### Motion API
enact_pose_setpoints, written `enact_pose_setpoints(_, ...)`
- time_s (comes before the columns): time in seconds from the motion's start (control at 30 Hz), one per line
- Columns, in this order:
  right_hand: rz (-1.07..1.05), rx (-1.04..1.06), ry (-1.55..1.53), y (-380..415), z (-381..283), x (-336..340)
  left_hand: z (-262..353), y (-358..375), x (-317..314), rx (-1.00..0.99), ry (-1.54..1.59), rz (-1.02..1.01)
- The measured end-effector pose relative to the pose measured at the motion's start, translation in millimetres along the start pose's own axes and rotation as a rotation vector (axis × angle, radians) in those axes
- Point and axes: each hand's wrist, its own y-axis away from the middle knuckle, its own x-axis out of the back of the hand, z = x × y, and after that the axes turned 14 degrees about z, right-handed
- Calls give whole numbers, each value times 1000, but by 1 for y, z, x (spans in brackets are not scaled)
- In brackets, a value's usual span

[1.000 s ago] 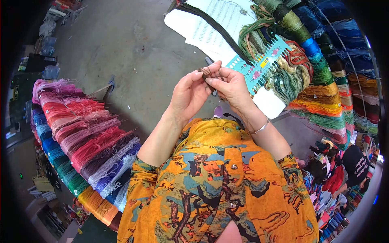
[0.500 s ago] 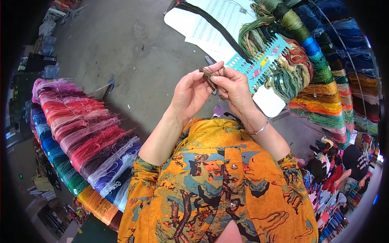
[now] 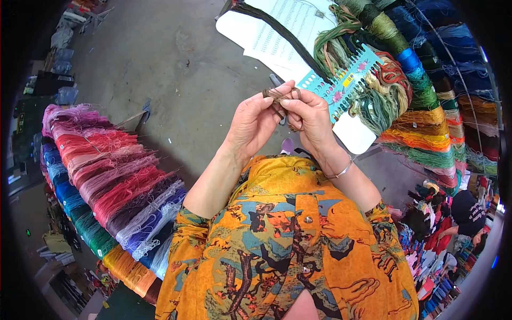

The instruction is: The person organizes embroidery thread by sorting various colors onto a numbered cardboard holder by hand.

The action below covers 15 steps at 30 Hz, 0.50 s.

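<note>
Brown thread (image 3: 276,96) is looped between my two hands, in front of my body. My left hand (image 3: 250,120) pinches it between thumb and fingers. From the other side, my right hand (image 3: 313,117) grips the same thread, with a loop standing above its fingers. Just beyond my fingertips lies a light blue card (image 3: 346,85) with holes along its edges and colored threads tied to it. Green, cream and red skeins (image 3: 381,104) hang from the card. A long dark skein (image 3: 288,37) lies across printed sheets (image 3: 277,32).
A rack of pink, red and blue skeins (image 3: 106,165) stands at the left. Another rack with blue, green and orange skeins (image 3: 421,125) is at the right. A white board (image 3: 354,136) lies under the card. Part of another person (image 3: 466,213) shows at the far right.
The brown thread is spread a little wider between my fingers, and my right fingers have shifted slightly on it. Part of the thread now shows lower, by my right fingers.
</note>
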Motion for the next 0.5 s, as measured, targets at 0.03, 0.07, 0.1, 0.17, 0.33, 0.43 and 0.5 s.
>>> enact_pose_setpoints(0.03,0,-7,-7,0,0,0,0,-1,2,8,11,-6)
enact_pose_setpoints(0.07,0,-15,-14,0,0,0,0,-1,3,16,22,-12)
enact_pose_setpoints(0.1,0,-14,-14,0,0,0,0,-1,3,16,22,-12)
enact_pose_setpoints(0.17,-4,2,17,0,1,-1,-1,-1,3,11,30,-1)
enact_pose_setpoints(0.33,-12,27,44,-1,2,-1,-1,-1,6,3,35,-1)
enact_pose_setpoints(0.43,14,27,29,0,2,-2,-2,-2,7,-3,22,9)
enact_pose_setpoints(0.5,34,30,16,1,2,-2,-2,-2,8,-9,18,17)
